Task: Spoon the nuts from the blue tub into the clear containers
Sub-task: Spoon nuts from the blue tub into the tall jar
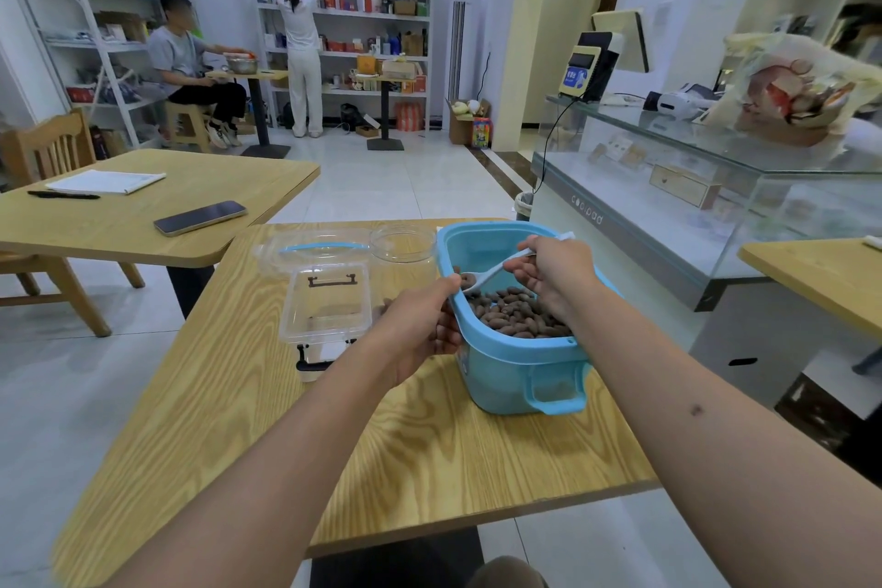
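A wood-grain tabletop [286, 420] in a shop room carries everything, nearest first. The left hand [420, 329] grips the near-left rim of the blue tub [515, 372], fingers curled over the edge, steadying it toward the tabletop's right edge. Inside lie brown, oblong nuts [515, 313], heaped toward the near wall. The right hand [549, 272] pinches the handle of a white spoon [491, 275], whose long axis runs from upper right down-left, its bowl low at the tub's left wall beside the left thumb, a few nuts in it. The clear rectangular container [329, 306] sits just left of the tub, so a loaded spoon would likely travel leftward over the rim. Farther back stand a blue-handled lid [320, 248] and a round clear jar [403, 248].
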